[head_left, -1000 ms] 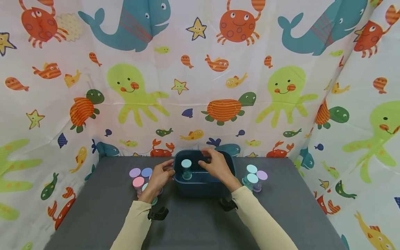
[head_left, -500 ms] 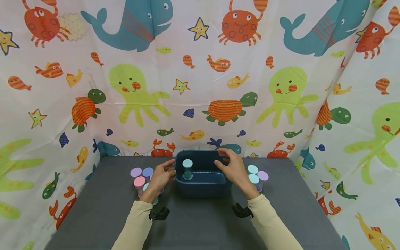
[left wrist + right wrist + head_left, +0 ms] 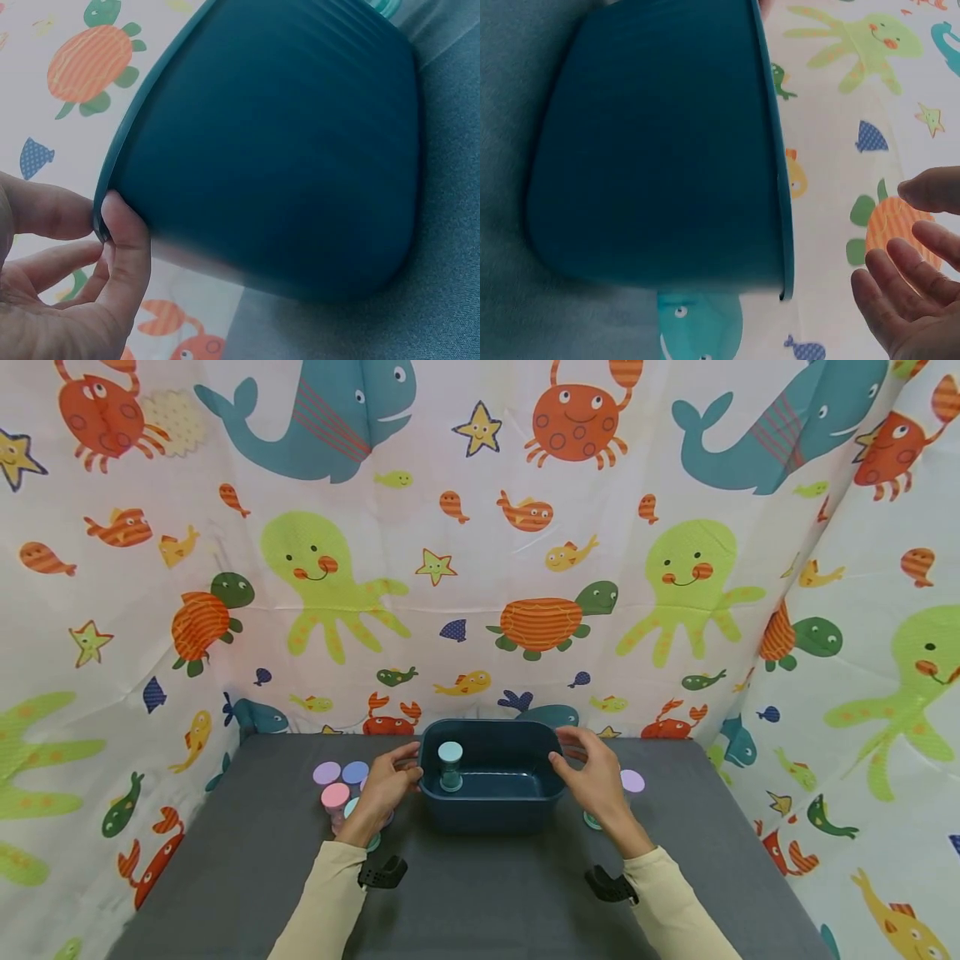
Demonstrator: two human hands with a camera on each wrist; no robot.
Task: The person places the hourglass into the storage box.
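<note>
A dark blue plastic bin (image 3: 491, 814) stands at the middle of the table's far part. My left hand (image 3: 384, 789) pinches its left rim; in the left wrist view the thumb and a finger (image 3: 127, 229) meet at the rim's edge. Beside the right end is my right hand (image 3: 597, 781), fingers spread and relaxed. A gap separates that hand (image 3: 915, 281) from the rim in the right wrist view. Inside the bin, toward the left, a small mint-capped cylinder (image 3: 450, 752) with a clear, narrower middle stands upright.
Left of the bin, similar pieces with purple (image 3: 326, 773), blue (image 3: 355, 772), pink (image 3: 335, 795) and mint tops cluster, partly behind my left hand. To the right, a purple-topped piece (image 3: 632, 781) shows past my right hand. A sea-animal curtain (image 3: 480, 635) hangs behind the grey table (image 3: 480, 902).
My right hand has moved right, from over the bin's inside to beside its right end, and now covers part of the right cluster. The left hand keeps its place at the rim.
</note>
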